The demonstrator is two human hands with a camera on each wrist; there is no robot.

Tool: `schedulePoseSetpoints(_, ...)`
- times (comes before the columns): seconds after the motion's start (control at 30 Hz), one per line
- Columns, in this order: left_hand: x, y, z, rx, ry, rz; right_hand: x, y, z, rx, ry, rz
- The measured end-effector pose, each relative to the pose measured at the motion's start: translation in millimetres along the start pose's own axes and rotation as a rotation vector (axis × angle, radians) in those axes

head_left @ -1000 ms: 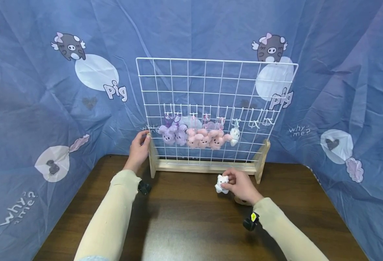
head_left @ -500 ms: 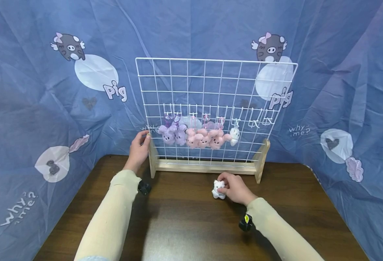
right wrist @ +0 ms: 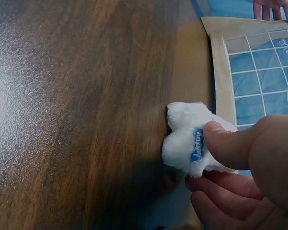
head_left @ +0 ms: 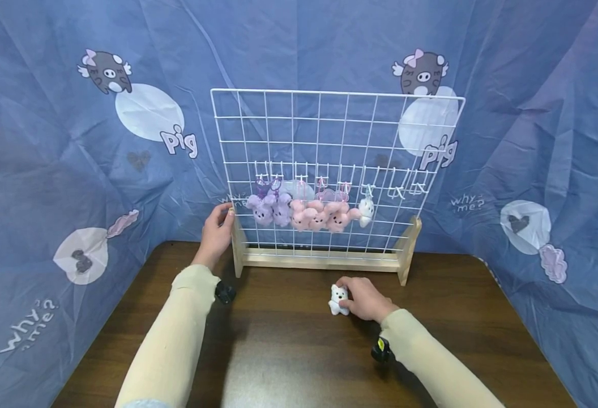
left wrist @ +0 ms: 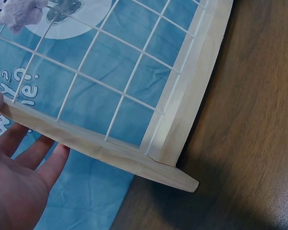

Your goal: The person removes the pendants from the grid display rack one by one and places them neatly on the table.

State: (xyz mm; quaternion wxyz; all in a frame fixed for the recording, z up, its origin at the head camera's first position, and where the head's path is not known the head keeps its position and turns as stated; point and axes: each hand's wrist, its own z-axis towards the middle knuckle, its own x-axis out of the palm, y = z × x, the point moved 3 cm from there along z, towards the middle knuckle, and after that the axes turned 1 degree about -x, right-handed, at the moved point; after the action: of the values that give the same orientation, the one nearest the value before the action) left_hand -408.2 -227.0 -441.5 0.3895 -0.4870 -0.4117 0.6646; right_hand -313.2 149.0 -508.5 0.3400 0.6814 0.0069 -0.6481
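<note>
Thumb and fingers of my right hand [head_left: 364, 298] pinch a small white plush bear [head_left: 338, 299] low over the wooden table, in front of the rack. Up close in the right wrist view, the plush bear [right wrist: 187, 139] shows blue lettering under the thumb. At the left end of the white wire grid rack [head_left: 319, 119], my left hand [head_left: 216, 232] grips the upright of its wooden stand [head_left: 238, 249]. Seen from the left wrist, the thumb lies on one side of this wooden upright [left wrist: 101, 151] and the fingers on the other.
From hooks on the grid hang two purple plush toys [head_left: 263, 212], several pink plush toys [head_left: 337, 218] and one white plush toy [head_left: 366, 212]. Bare hooks [head_left: 397, 192] stick out at the right. Blue printed cloth [head_left: 176, 34] surrounds the brown table [head_left: 278, 351].
My right hand has carried the white plush bear a little to the left and toward me, lower to the table. The left hand keeps its place on the stand.
</note>
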Motion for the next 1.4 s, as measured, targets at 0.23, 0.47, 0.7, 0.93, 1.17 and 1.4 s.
schedulePoseSetpoints(0.23, -0.6, -2.5, -1.5, 0.000, 0.005, -0.001, 3, 2, -1.0, -0.041, 0.039, -0.031)
schedulePoseSetpoints(0.47, -0.8, -5.5, -2.9, 0.003, 0.006, -0.008, 3, 1, -1.3, -0.073, 0.032, -0.056)
schedulePoseSetpoints(0.7, -0.4, -5.6, -1.7, 0.004, 0.003, -0.009, -3, 2, -1.1, -0.034, 0.046, -0.009)
schedulePoseSetpoints(0.93, -0.7, -3.1, -2.4, -0.016, 0.011, -0.007, -15, -5, -1.2, 0.039, 0.008, 0.039)
schedulePoseSetpoints(1.17, -0.4, -4.4, -3.7, 0.003, 0.005, 0.008, -37, -15, -2.7, 0.072, -0.078, 0.101)
schedulePoseSetpoints(1.4, -0.7, -4.4, -3.1, 0.002, 0.007, 0.005, -62, -22, -3.8, 0.131, -0.185, 0.195)
